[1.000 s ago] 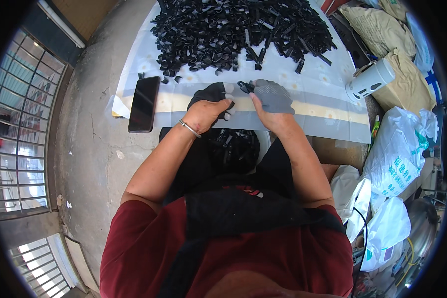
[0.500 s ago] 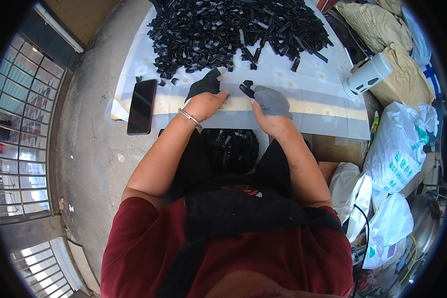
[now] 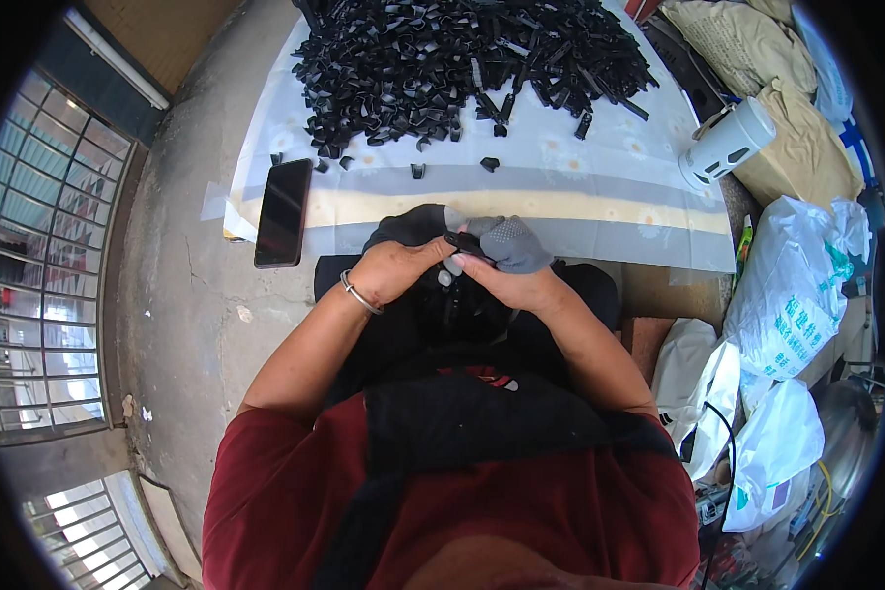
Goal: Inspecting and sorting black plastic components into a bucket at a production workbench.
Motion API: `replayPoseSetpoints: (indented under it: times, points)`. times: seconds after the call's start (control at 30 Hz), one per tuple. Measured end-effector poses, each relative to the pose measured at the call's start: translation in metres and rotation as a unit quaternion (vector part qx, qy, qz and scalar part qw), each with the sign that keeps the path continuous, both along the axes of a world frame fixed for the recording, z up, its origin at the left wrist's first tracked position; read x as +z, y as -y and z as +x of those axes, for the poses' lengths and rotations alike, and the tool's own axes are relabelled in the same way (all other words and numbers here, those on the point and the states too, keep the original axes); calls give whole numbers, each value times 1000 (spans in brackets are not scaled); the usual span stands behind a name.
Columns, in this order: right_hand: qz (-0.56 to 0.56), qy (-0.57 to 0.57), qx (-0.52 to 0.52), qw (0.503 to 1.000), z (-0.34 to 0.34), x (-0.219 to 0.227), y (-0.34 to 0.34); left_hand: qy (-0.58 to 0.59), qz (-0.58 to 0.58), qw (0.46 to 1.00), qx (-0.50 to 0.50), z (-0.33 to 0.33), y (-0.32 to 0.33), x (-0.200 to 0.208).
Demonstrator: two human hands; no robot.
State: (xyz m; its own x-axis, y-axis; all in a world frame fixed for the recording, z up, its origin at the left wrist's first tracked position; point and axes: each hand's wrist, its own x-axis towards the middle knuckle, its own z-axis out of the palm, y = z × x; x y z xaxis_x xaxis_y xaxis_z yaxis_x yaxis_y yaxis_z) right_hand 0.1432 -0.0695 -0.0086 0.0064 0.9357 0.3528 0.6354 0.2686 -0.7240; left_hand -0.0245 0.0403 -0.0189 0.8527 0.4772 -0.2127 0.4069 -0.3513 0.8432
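Note:
My two hands meet at the near edge of the table, above my lap. My left hand (image 3: 403, 258), in a black glove with the thumb bare, and my right hand (image 3: 509, 258), in a grey dotted glove, are both closed on a small black plastic piece (image 3: 465, 243). Its exact shape is partly hidden by my thumbs and fingers. Below them, between my legs, a container's load of black plastic pieces (image 3: 452, 313) shows in part. Two loose black clips, a left one (image 3: 418, 171) and a right one (image 3: 490, 164), lie on the tablecloth (image 3: 600, 202) beyond my hands.
A large heap of black plastic pieces (image 3: 393, 74) covers the table's far side. At the left edge lies a dark phone (image 3: 283, 213); a white tumbler (image 3: 728, 146) leans at the right. Plastic bags (image 3: 792, 285) and sacks (image 3: 747, 49) crowd the right side. A barred window (image 3: 44, 265) stands left.
Both hands have drawn back toward me and come together at the table edge, with the black piece now between them. Two clips lie uncovered where my hands were.

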Motion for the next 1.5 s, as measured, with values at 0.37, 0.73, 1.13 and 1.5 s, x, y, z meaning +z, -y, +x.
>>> replayPoseSetpoints:
  times: [0.37,0.73,1.13,1.5]
  points:
    - [76,96,-93,988,0,20,12,203,-118,954,185,10,21,6]
    - [167,203,-80,961,-7,14,7,148,77,980,105,17,28,21]
    - [-88,278,-136,947,47,23,-18,7,431,886,174,9,-30,9]
    - [-34,292,-352,889,212,32,-70,54,552,825,105,101,-169,47]
